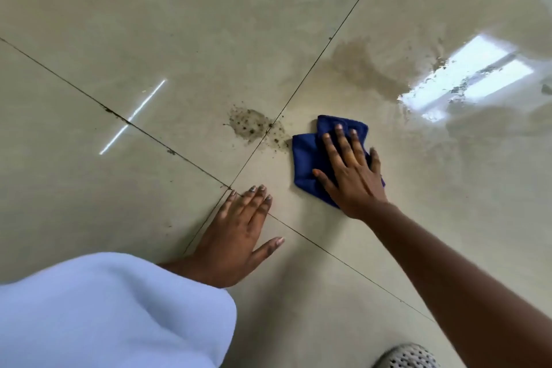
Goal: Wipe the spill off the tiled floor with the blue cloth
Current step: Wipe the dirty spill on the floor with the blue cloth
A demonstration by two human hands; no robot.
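A folded blue cloth point(307, 155) lies on the beige tiled floor point(149, 24). My right hand point(351, 170) presses flat on it, fingers spread. Just left of the cloth, across a grout line, is a brownish spill point(254, 125) with dark specks. A wider wet smear point(367, 69) stretches up and to the right of the cloth. My left hand point(239, 239) rests flat on the floor near the tile corner, fingers apart, holding nothing.
A pale blue-white garment point(104, 311) fills the lower left. A perforated grey shoe point(409, 357) shows at the bottom edge. A bright window reflection point(466, 75) glares on the wet tile at right. Dark grout lines cross the floor.
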